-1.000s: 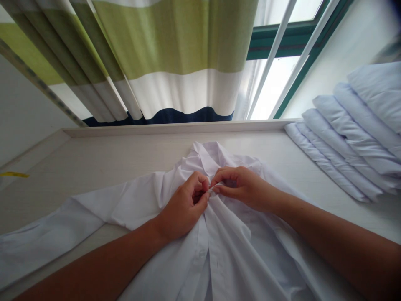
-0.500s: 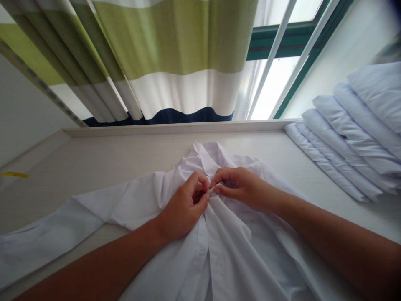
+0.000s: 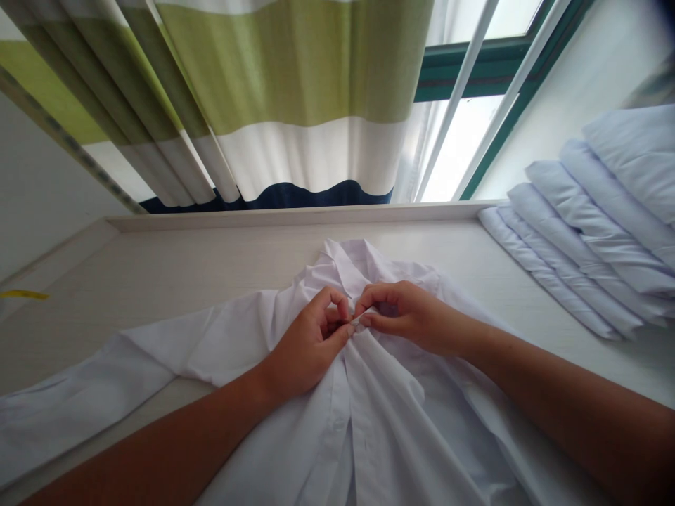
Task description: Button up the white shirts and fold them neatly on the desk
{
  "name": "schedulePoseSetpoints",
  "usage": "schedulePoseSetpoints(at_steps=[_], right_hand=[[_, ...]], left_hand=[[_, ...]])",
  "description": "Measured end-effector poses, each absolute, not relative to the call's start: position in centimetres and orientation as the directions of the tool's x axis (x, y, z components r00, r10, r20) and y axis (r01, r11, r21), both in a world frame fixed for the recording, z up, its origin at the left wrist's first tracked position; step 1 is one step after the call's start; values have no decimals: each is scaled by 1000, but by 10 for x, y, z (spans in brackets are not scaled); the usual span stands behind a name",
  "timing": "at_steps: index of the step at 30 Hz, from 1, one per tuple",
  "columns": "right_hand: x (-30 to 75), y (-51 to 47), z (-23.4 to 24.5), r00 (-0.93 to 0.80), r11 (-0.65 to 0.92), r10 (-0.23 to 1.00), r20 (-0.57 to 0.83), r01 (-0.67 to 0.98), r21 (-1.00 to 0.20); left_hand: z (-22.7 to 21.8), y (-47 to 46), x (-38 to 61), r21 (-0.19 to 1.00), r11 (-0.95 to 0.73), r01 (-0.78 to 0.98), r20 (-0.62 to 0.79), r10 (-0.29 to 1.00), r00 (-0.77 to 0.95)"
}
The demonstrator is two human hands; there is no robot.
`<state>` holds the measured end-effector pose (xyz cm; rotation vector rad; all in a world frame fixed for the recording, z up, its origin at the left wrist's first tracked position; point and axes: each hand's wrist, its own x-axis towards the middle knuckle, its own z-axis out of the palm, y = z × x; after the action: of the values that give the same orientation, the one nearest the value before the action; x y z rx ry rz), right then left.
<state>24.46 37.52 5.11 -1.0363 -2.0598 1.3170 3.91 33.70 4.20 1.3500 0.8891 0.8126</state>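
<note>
A white long-sleeved shirt (image 3: 390, 400) lies front up on the pale table, its collar toward the window and one sleeve stretched out to the left. Just below the collar, my left hand (image 3: 311, 344) pinches the front edge of the shirt between thumb and fingers. Opposite it, my right hand (image 3: 408, 316) is closed on the other side of the same spot, its thumb and forefinger gripping a fold of the placket. The fingertips of both hands almost meet. Whatever small button or buttonhole lies between them is hidden. Below the hands the two front edges run down side by side, slightly apart.
Several folded white garments (image 3: 590, 232) are stacked at the right on the table (image 3: 211, 260). A raised ledge (image 3: 295, 215) runs along the back. Behind it hang a green, white and navy curtain (image 3: 295, 70) and a green-framed window. A yellow strip (image 3: 24, 294) lies at the far left.
My left thumb has pushed slightly to the right, closer to my right fingertips, and the left fingers have shifted a little. My right hand and the shirt have hardly moved.
</note>
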Motion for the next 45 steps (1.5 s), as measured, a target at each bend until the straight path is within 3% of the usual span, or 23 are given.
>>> schedulePoseSetpoints(at_steps=[7,13,21,31,45], right_hand=[[246,375,55,-599,145,798,-75,310,-940],[246,376,50,-577,95,810,-103,303,-948],[247,378,47,-578,120,813,-70,284,-951],[245,378,41,-532,128,846,-21,241,-962],[245,377,42,-541,182,841,13,259,-949]], left_hand=[[42,341,39,994,104,-29,-79,886,457],[42,342,37,996,82,37,-90,890,446],[46,343,35,995,79,68,-102,865,490],[42,353,32,984,162,-71,-115,892,438],[43,351,32,972,219,-82,-158,873,462]])
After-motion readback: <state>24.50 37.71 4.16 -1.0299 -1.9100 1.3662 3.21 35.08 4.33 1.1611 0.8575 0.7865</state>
